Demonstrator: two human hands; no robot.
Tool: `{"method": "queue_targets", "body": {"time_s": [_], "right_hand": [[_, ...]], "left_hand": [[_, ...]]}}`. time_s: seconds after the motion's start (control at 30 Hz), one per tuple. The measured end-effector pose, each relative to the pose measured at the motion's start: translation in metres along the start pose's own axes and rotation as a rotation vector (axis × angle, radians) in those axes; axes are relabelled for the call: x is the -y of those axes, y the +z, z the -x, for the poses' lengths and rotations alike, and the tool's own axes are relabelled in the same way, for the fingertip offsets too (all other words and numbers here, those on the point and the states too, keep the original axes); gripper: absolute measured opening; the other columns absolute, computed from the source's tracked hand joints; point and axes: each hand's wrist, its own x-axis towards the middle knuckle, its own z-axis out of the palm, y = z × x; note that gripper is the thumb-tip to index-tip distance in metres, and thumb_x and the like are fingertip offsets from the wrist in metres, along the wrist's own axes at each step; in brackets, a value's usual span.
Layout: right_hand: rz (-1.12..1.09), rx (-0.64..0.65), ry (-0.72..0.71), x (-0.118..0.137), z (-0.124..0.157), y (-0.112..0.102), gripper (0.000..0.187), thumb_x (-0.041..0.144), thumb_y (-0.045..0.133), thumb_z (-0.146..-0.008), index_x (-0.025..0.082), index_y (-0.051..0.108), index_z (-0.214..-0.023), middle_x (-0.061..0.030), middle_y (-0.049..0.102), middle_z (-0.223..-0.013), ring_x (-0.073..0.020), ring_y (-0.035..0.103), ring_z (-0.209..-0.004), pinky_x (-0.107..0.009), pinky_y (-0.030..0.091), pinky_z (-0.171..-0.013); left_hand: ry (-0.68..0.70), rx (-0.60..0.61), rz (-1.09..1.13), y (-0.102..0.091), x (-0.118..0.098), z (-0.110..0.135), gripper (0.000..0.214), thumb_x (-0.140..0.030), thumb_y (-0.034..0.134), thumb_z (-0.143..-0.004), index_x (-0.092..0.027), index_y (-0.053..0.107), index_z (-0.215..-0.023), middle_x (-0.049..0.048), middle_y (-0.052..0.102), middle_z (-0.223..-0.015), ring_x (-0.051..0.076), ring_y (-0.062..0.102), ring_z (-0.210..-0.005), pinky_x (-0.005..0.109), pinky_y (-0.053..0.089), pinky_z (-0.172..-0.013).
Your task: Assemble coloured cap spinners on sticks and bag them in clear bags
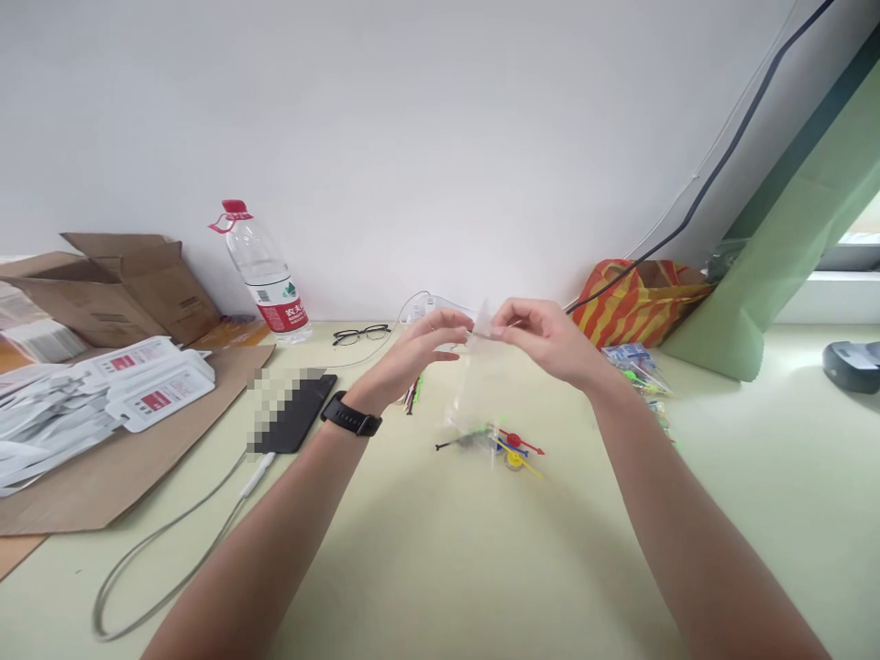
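Note:
Both my hands are raised over the pale green table (426,568). My left hand (430,341), with a black watch on its wrist, and my right hand (543,335) each pinch the top edge of a small clear plastic bag (474,385). The bag hangs between them. Its bottom rests near a cluster of small coloured plastic sticks and round pieces (505,446) in red, blue, yellow, green and black. Whether these pieces lie inside the bag or under it I cannot tell.
A black phone (297,417) with a white cable (171,541), black glasses (361,335), a water bottle (265,273), cardboard boxes (116,284), white packets (103,394), a striped bag (636,295), more packed coloured pieces (636,365), a green curtain (784,238).

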Motion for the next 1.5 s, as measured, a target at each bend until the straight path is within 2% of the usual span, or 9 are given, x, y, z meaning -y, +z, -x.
{"method": "queue_targets", "body": {"time_s": [0.1,0.27,0.37,0.6,0.87,1.07,1.27,1.37,1.5], "right_hand": [[0.066,-0.182,0.022,-0.005,-0.002,-0.005,0.019,0.032,0.066,-0.092,0.02,0.061,-0.079,-0.0006,0.062,-0.078,-0.0168,0.058,-0.076,-0.031,0.046,-0.071],[-0.039,-0.121,-0.013,0.003,0.0,-0.003,0.018,0.036,0.063,-0.097,0.021,0.057,-0.087,-0.0038,0.068,-0.087,-0.0202,0.066,-0.085,-0.036,0.054,-0.082],[-0.092,-0.082,-0.046,0.011,0.003,0.002,0.018,0.04,0.061,-0.099,0.023,0.055,-0.094,-0.0042,0.069,-0.09,-0.0215,0.068,-0.091,-0.039,0.056,-0.087],[-0.208,0.11,-0.032,0.02,0.008,-0.006,0.022,0.043,0.059,-0.101,0.023,0.055,-0.094,-0.0059,0.072,-0.094,-0.0252,0.07,-0.099,-0.044,0.054,-0.092],[-0.367,0.342,0.022,0.023,0.013,-0.024,0.021,0.043,0.059,-0.101,0.022,0.059,-0.098,-0.0077,0.076,-0.094,-0.0239,0.07,-0.085,-0.044,0.053,-0.086],[-0.51,0.557,0.102,0.016,0.011,-0.031,0.039,0.045,0.044,-0.105,0.017,0.07,-0.115,-0.0148,0.074,-0.117,-0.0294,0.069,-0.108,-0.049,0.052,-0.097],[-0.287,0.618,0.175,0.01,0.013,-0.03,0.029,0.035,0.06,-0.099,0.023,0.076,-0.12,-0.007,0.073,-0.123,-0.0225,0.067,-0.113,-0.038,0.052,-0.1],[-0.347,0.759,0.217,0.008,0.013,-0.025,0.034,0.042,0.059,-0.1,0.022,0.074,-0.124,-0.0085,0.075,-0.115,-0.0205,0.07,-0.103,-0.035,0.055,-0.091],[-0.453,0.868,0.309,0.007,0.013,-0.02,0.04,0.047,0.058,-0.101,0.019,0.072,-0.126,-0.0121,0.075,-0.117,-0.0218,0.07,-0.106,-0.033,0.055,-0.087]], "left_hand": [[-0.161,0.102,0.108,-0.007,-0.005,0.002,0.053,-0.06,0.059,-0.092,-0.022,0.065,-0.129,0.014,0.058,-0.144,0.032,0.057,-0.126,0.042,0.047,-0.098],[-0.347,0.472,0.307,-0.006,-0.013,0.006,0.076,-0.074,0.049,-0.091,-0.026,0.049,-0.15,0.0164,0.056,-0.147,0.038,0.058,-0.128,0.052,0.045,-0.104],[-0.319,0.556,0.37,0.0,-0.014,0.007,0.081,-0.074,0.048,-0.092,-0.029,0.036,-0.158,0.0187,0.053,-0.15,0.041,0.058,-0.128,0.056,0.043,-0.104],[-0.284,0.564,0.347,0.006,-0.015,0.009,0.07,-0.058,0.051,-0.094,-0.021,0.043,-0.153,0.0221,0.049,-0.152,0.038,0.059,-0.124,0.055,0.044,-0.102],[-0.283,0.65,0.295,0.0,-0.02,0.009,0.062,-0.051,0.047,-0.094,-0.024,0.049,-0.15,0.0167,0.054,-0.148,0.033,0.059,-0.118,0.048,0.047,-0.098],[-0.296,0.673,0.241,0.002,-0.022,0.012,0.057,-0.048,0.052,-0.094,-0.022,0.053,-0.145,0.0164,0.056,-0.145,0.031,0.061,-0.115,0.047,0.048,-0.098],[-0.357,0.647,0.112,0.017,-0.024,0.016,0.044,-0.048,0.056,-0.094,-0.024,0.066,-0.13,0.0124,0.062,-0.139,0.032,0.061,-0.118,0.045,0.049,-0.098],[-0.374,0.684,0.09,0.026,-0.021,0.016,0.042,-0.047,0.052,-0.096,-0.023,0.067,-0.128,0.0123,0.063,-0.138,0.034,0.058,-0.125,0.047,0.048,-0.1],[-0.366,0.703,0.145,0.033,-0.017,0.015,0.042,-0.046,0.056,-0.095,-0.021,0.065,-0.128,0.0141,0.065,-0.132,0.035,0.058,-0.127,0.05,0.05,-0.098]]}}
